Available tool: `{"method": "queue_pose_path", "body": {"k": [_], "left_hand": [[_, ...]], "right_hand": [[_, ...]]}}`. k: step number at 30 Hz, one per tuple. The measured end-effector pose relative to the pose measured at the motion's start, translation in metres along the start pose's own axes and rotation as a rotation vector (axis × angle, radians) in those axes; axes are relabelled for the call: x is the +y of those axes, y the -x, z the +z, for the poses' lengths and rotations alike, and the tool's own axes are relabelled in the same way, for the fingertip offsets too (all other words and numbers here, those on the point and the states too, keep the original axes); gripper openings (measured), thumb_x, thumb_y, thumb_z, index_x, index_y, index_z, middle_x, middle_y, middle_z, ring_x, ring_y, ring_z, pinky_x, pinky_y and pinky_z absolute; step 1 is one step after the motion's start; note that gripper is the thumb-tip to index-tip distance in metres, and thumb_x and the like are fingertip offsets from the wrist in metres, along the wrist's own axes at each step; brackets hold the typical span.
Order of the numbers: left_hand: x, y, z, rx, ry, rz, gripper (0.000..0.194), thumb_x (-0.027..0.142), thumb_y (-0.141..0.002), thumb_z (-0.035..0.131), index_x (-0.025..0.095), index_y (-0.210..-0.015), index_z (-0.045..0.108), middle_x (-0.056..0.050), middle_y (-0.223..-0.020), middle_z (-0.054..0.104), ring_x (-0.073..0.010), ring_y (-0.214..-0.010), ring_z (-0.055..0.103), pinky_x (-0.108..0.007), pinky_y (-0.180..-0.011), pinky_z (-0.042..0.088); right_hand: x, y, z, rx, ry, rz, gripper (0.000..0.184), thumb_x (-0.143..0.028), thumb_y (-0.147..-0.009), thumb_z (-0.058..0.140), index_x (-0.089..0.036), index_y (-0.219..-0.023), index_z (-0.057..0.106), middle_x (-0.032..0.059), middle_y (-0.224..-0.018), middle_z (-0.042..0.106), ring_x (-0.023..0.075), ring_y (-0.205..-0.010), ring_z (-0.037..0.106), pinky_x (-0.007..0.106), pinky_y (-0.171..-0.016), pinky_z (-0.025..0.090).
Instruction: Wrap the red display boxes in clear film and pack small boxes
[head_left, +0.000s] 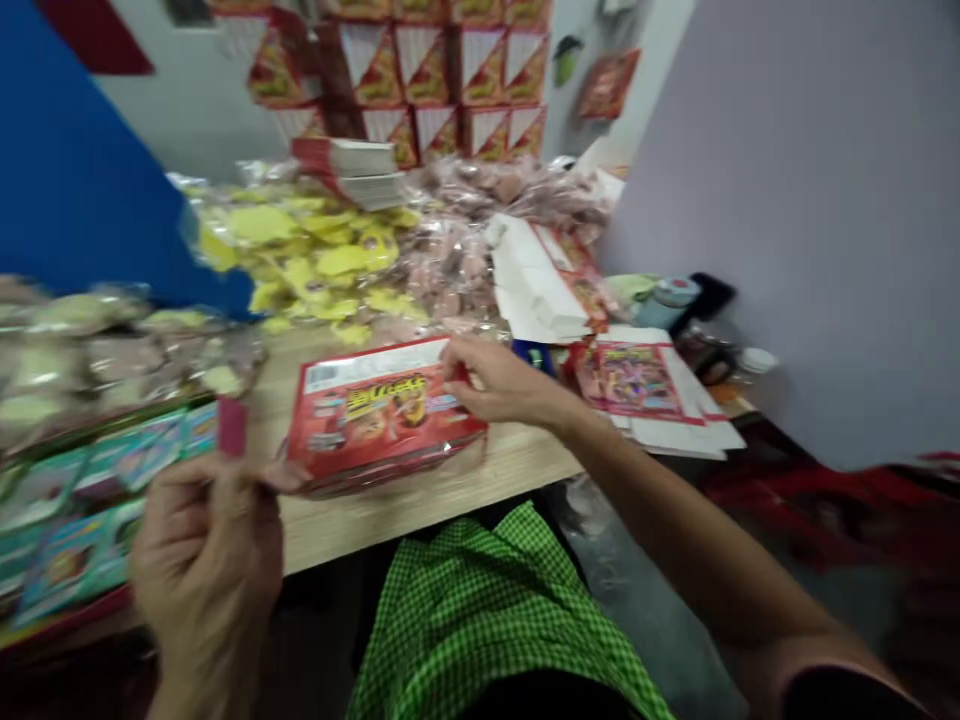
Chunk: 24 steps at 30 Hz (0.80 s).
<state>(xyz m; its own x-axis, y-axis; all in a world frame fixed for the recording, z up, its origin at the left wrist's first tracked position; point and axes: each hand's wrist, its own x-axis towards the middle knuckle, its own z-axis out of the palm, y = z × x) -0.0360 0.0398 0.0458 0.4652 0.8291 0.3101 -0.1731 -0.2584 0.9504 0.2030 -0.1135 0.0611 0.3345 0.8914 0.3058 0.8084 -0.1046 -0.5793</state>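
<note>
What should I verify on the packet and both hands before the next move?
1. Right hand on the top edge of the red printed packet: ok, fingers touching it.
2. Left hand at the packet's lower left corner: cannot tell, motion blur hides any grip.
3. Packet lying on the wooden table: ok, resting flat.
4. Pink strip above the left hand: cannot tell whether it is held.
5. Folded white-and-red cardboard past the right hand: ok, not touching the hand.
</note>
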Motion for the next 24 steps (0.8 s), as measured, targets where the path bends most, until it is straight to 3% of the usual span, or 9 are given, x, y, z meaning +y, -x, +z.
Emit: {"method": "queue_pose_path", "body": {"k": [3, 6, 8, 10, 13, 18, 20, 24], "left_hand": [[0.007, -0.004, -0.013, -0.007, 0.009, -0.019, 0.032, 0.034, -0.081, 0.082, 0.023, -0.101, 0.058, 0.005, -0.073, 0.073, -0.014, -0.07, 0.067, -0.027, -0.079, 0.057], [0.015, 0.0, -0.025, -0.081, -0.221, 0.029, 0.044, 0.035, -0.085, 0.077, 0.025, -0.126, 0.065, 0.0, -0.087, 0.08, -0.0178, -0.079, 0.073, -0.029, -0.08, 0.059], [0.017, 0.011, -0.042, -0.126, -0.4, 0.121, 0.036, 0.042, -0.086, 0.074, 0.031, -0.12, 0.075, 0.0, -0.093, 0.081, -0.0216, -0.081, 0.076, -0.033, -0.079, 0.062], [0.018, 0.026, -0.061, -0.229, -0.494, 0.181, 0.021, 0.047, -0.086, 0.072, 0.037, -0.101, 0.083, 0.0, -0.093, 0.082, -0.0254, -0.08, 0.077, -0.036, -0.076, 0.065], [0.024, 0.046, -0.084, -0.403, -0.507, 0.138, 0.016, 0.046, -0.085, 0.071, 0.04, -0.093, 0.084, -0.002, -0.088, 0.082, -0.0284, -0.073, 0.078, -0.04, -0.07, 0.067], [0.044, 0.052, -0.088, -0.725, -0.438, 0.148, 0.021, 0.035, -0.089, 0.065, 0.044, -0.09, 0.084, -0.004, -0.08, 0.081, -0.028, -0.069, 0.078, -0.039, -0.067, 0.067], [0.051, 0.047, -0.084, -0.721, -0.418, 0.209, 0.023, 0.035, -0.091, 0.063, 0.044, -0.088, 0.084, -0.005, -0.082, 0.081, -0.0259, -0.066, 0.078, -0.033, -0.059, 0.065], [0.057, 0.033, -0.072, -0.535, -0.45, 0.313, 0.015, 0.04, -0.088, 0.071, 0.039, -0.083, 0.085, -0.003, -0.077, 0.081, -0.0233, -0.064, 0.076, -0.029, -0.052, 0.061]], "right_hand": [[-0.002, -0.003, -0.008, -0.064, 0.0, -0.039, 0.016, -0.008, -0.087, 0.053, -0.022, -0.08, 0.048, 0.0056, -0.093, 0.059, 0.0215, -0.091, 0.056, 0.036, -0.086, 0.045], [-0.027, 0.016, -0.02, -0.013, -0.007, -0.048, 0.015, -0.012, -0.09, 0.051, -0.022, -0.08, 0.049, 0.006, -0.094, 0.061, 0.0223, -0.091, 0.058, 0.037, -0.084, 0.046], [-0.05, 0.041, -0.024, 0.025, -0.036, -0.048, 0.014, -0.016, -0.095, 0.051, -0.023, -0.083, 0.05, 0.006, -0.096, 0.063, 0.0223, -0.089, 0.059, 0.036, -0.08, 0.047], [-0.069, 0.07, -0.026, 0.016, -0.025, -0.029, 0.012, -0.018, -0.099, 0.051, -0.024, -0.088, 0.052, 0.0057, -0.098, 0.065, 0.0216, -0.086, 0.061, 0.034, -0.073, 0.048], [-0.087, 0.113, -0.021, -0.037, 0.005, -0.043, 0.01, -0.017, -0.099, 0.054, -0.025, -0.094, 0.055, 0.0064, -0.097, 0.066, 0.0221, -0.085, 0.063, 0.033, -0.07, 0.05], [-0.095, 0.153, -0.01, -0.164, -0.075, -0.015, 0.012, -0.018, -0.098, 0.055, -0.027, -0.097, 0.063, 0.0069, -0.09, 0.068, 0.0239, -0.08, 0.065, 0.034, -0.067, 0.053], [-0.095, 0.156, -0.011, -0.164, -0.099, -0.002, 0.013, -0.018, -0.098, 0.054, -0.027, -0.093, 0.062, 0.0063, -0.089, 0.068, 0.0231, -0.079, 0.065, 0.033, -0.066, 0.053], [-0.084, 0.142, -0.021, -0.034, -0.089, -0.014, 0.012, -0.018, -0.099, 0.052, -0.025, -0.091, 0.057, 0.0063, -0.096, 0.067, 0.0204, -0.084, 0.066, 0.03, -0.069, 0.052]]}}
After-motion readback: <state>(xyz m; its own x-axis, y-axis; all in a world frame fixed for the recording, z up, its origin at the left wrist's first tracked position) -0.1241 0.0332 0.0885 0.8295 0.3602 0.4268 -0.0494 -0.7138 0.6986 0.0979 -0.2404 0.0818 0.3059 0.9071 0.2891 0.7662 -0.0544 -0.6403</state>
